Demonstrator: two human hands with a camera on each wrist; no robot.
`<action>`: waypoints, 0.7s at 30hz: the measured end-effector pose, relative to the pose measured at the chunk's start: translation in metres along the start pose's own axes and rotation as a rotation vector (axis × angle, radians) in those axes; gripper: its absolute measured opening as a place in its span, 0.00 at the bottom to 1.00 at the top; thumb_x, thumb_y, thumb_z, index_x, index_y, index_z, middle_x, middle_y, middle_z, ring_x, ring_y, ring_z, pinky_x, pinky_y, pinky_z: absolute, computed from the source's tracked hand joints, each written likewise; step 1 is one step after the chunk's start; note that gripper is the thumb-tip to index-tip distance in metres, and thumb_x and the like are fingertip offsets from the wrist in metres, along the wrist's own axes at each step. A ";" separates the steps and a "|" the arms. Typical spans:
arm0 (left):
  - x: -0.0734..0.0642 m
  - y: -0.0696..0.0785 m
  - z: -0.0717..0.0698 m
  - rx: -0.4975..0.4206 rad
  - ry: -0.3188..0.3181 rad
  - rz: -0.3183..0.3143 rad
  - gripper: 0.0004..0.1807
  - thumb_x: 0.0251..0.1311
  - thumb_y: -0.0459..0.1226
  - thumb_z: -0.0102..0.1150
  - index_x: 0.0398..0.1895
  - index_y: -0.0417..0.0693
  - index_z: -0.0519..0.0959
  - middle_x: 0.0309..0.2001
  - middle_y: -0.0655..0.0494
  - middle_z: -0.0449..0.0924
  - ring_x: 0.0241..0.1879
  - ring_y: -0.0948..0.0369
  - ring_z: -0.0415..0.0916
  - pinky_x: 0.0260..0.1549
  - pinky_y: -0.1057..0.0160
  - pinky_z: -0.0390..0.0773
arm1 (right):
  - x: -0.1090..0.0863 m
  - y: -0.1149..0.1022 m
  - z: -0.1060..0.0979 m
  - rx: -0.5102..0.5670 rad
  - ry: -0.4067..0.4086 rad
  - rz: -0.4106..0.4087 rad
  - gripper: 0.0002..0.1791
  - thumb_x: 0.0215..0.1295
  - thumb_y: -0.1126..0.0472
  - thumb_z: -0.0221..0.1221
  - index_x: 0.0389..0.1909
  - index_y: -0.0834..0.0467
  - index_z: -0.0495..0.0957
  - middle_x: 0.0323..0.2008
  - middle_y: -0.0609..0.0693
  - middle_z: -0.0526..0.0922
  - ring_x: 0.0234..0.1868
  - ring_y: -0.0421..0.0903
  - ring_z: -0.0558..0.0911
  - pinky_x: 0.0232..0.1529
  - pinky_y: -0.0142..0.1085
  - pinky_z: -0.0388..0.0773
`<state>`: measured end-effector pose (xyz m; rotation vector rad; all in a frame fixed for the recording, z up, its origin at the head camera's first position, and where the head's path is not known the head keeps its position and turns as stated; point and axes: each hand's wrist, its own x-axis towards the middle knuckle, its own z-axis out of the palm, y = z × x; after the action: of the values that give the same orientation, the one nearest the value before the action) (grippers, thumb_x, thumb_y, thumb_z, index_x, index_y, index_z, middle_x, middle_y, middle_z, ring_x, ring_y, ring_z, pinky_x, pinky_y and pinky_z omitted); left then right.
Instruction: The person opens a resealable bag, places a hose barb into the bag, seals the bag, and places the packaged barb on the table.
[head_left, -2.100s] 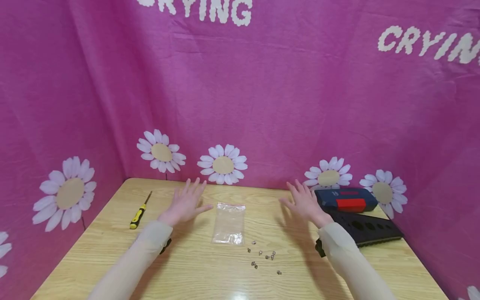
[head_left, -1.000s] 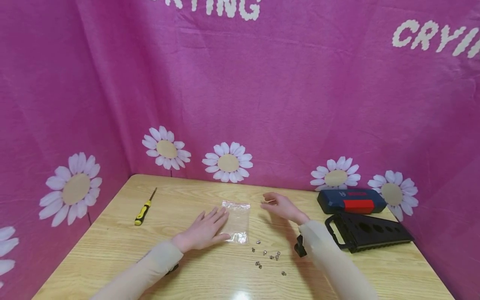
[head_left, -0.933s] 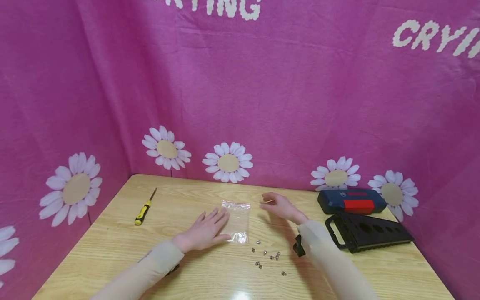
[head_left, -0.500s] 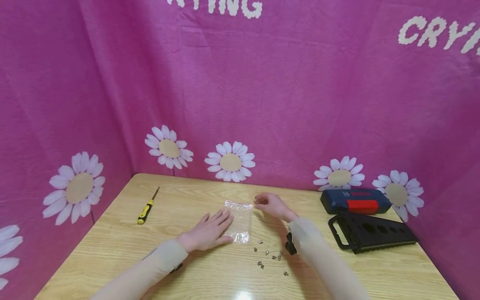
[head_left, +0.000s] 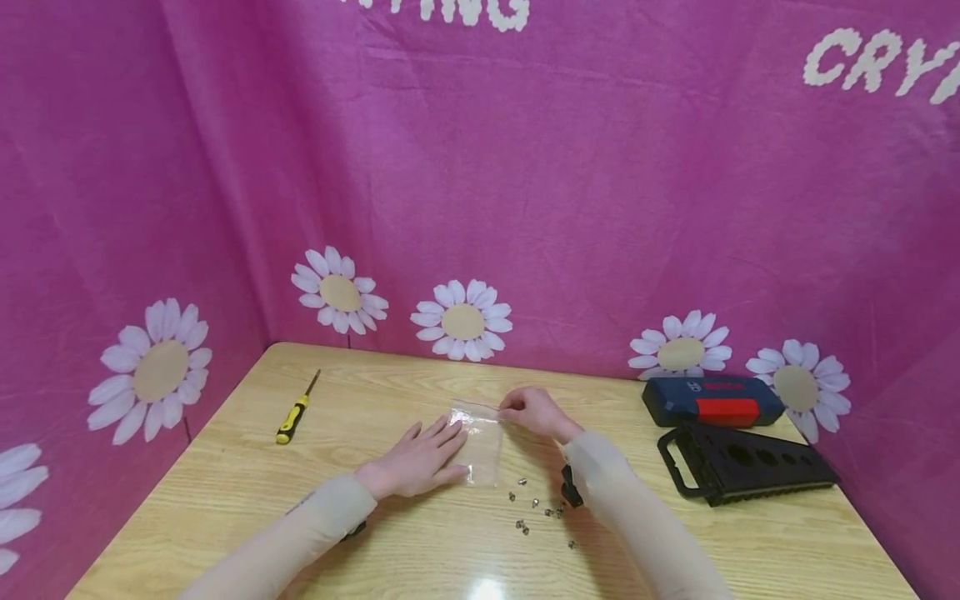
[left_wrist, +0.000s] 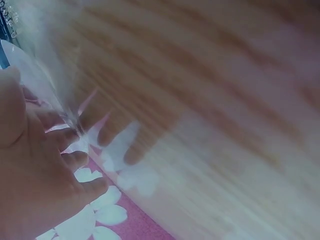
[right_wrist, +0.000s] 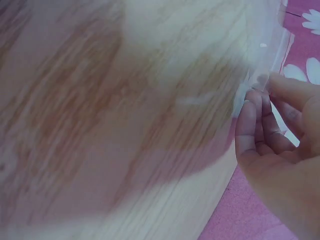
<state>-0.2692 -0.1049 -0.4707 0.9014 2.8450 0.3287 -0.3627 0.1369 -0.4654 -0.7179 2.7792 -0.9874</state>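
A clear zip-lock bag point(head_left: 483, 454) lies near the middle of the wooden table. My left hand point(head_left: 415, 461), fingers straight and a little spread, rests over the bag's left side. At the bag's top right corner my right hand point(head_left: 537, 413) pinches the edge between thumb and curled fingers. The right wrist view shows that pinch closer, the bag's clear film point(right_wrist: 262, 55) rising from the fingertips. In the left wrist view the left hand point(left_wrist: 40, 150) appears with fingers extended. Several small metal screws point(head_left: 523, 528) lie scattered just below the bag.
A yellow and black screwdriver point(head_left: 294, 421) lies on the table's point(head_left: 390, 379) left. To the right are a dark blue case with a red latch point(head_left: 723, 411) and a black holder with holes point(head_left: 757, 462). A pink curtain with daisies point(head_left: 570, 208) stands behind the table.
From apart above the table, the left hand came right onto the bag. The right hand moved left to the bag's top corner and now pinches it; the bag's top edge has shifted slightly.
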 end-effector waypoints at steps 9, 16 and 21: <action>0.003 0.001 -0.004 0.028 0.045 -0.043 0.36 0.74 0.57 0.37 0.72 0.40 0.65 0.75 0.43 0.59 0.78 0.47 0.51 0.73 0.38 0.53 | -0.008 -0.005 -0.007 -0.093 -0.071 -0.038 0.05 0.62 0.62 0.64 0.32 0.60 0.85 0.30 0.52 0.88 0.30 0.36 0.75 0.35 0.30 0.72; 0.001 0.003 -0.004 0.041 0.059 -0.013 0.38 0.71 0.55 0.49 0.72 0.35 0.62 0.75 0.40 0.60 0.76 0.44 0.54 0.71 0.37 0.56 | -0.016 -0.018 -0.010 -0.099 -0.143 -0.047 0.06 0.63 0.63 0.64 0.34 0.62 0.83 0.29 0.52 0.86 0.29 0.36 0.74 0.35 0.29 0.73; 0.001 0.001 0.000 0.034 0.041 0.015 0.39 0.70 0.56 0.49 0.74 0.38 0.60 0.76 0.43 0.58 0.77 0.45 0.53 0.72 0.37 0.55 | -0.015 -0.020 -0.002 -0.076 -0.111 -0.004 0.07 0.65 0.61 0.62 0.36 0.62 0.82 0.30 0.52 0.85 0.29 0.38 0.75 0.33 0.30 0.74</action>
<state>-0.2695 -0.1039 -0.4710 0.9337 2.8906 0.3042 -0.3422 0.1315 -0.4521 -0.7634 2.7327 -0.8199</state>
